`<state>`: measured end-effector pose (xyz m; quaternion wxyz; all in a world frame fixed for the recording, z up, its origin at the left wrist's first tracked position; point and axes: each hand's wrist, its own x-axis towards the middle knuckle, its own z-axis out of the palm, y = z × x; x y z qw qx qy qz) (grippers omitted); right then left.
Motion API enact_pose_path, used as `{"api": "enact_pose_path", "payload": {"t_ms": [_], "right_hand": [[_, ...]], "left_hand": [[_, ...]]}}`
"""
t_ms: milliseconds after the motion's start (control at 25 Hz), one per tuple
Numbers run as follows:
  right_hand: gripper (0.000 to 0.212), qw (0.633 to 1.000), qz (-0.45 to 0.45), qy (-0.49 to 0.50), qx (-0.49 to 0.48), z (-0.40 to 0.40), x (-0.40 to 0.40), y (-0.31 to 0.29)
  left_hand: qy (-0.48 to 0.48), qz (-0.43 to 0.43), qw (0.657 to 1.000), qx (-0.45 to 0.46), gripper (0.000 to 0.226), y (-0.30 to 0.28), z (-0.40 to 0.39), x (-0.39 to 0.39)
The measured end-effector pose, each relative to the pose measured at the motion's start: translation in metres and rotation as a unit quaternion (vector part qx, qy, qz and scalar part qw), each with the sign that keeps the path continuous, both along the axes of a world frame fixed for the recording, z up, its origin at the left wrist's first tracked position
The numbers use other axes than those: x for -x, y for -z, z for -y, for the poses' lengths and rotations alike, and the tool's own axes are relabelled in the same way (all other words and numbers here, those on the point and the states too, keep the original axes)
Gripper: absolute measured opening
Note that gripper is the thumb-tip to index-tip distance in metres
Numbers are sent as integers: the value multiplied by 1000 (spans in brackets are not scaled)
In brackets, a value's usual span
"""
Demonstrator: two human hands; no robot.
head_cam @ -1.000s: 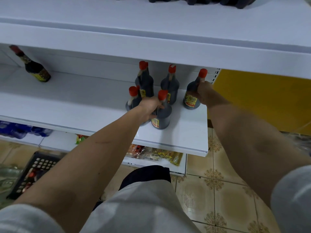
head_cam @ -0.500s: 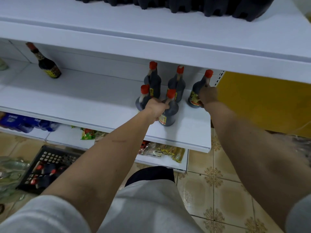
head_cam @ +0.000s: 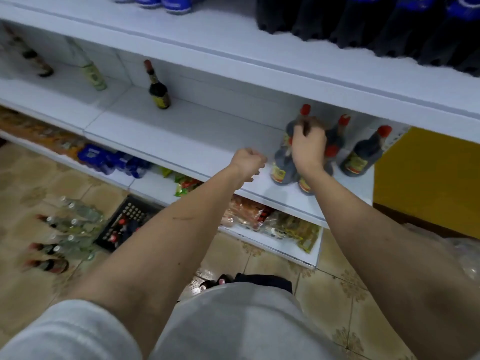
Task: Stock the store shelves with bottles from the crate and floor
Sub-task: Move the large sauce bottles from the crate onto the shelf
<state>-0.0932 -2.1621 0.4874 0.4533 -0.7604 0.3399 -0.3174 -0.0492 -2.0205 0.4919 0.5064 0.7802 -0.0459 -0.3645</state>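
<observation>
Several dark sauce bottles with red caps (head_cam: 281, 168) stand clustered at the right end of the white middle shelf (head_cam: 181, 141). My right hand (head_cam: 309, 152) reaches over the cluster, its fingers curled round the neck of the back-left bottle (head_cam: 305, 110). One bottle (head_cam: 363, 157) stands apart at the far right. My left hand (head_cam: 249, 162) hovers in a fist over the shelf edge, left of the cluster, holding nothing. On the floor lies a black crate (head_cam: 127, 224) with bottles inside. More bottles (head_cam: 65, 229) lie loose beside it.
A lone dark bottle (head_cam: 158, 92) stands further left on the same shelf, with two more bottles (head_cam: 91, 74) beyond it. Dark and blue-labelled bottles (head_cam: 363, 27) fill the shelf above. Snack packets (head_cam: 285, 224) lie on the lower shelf. A yellow wall (head_cam: 428, 183) bounds the right.
My left hand has let go of the front bottles and drawn back left. My right hand left the rightmost bottle and moved onto the cluster. The view has swung left and down.
</observation>
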Motion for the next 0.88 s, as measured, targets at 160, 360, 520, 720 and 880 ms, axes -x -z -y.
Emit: {"api": "enact_pose_path", "payload": {"t_ms": [160,360,520,720,880], "right_hand": [[18,985,-30,-168,-31,-95,-57,2],[19,933,-107,-339,-53,-191,-93,26],[20,891,-181,-408,-81,-254,-105,62],[20,848,-283,-436,-105,-336,-132,127],[25,833,-376,-361,-183,-399,-156,202]], "left_hand": [[-105,-5,994,-21,16,-2,-84,-34],[-242,-9,969,-40,13,12,-178,-53],[-321,-46,944,-58,12,39,-244,-49],[-363,-88,925,-74,14,106,-318,-61],[-376,-171,908,-66,14,185,-391,-76]]}}
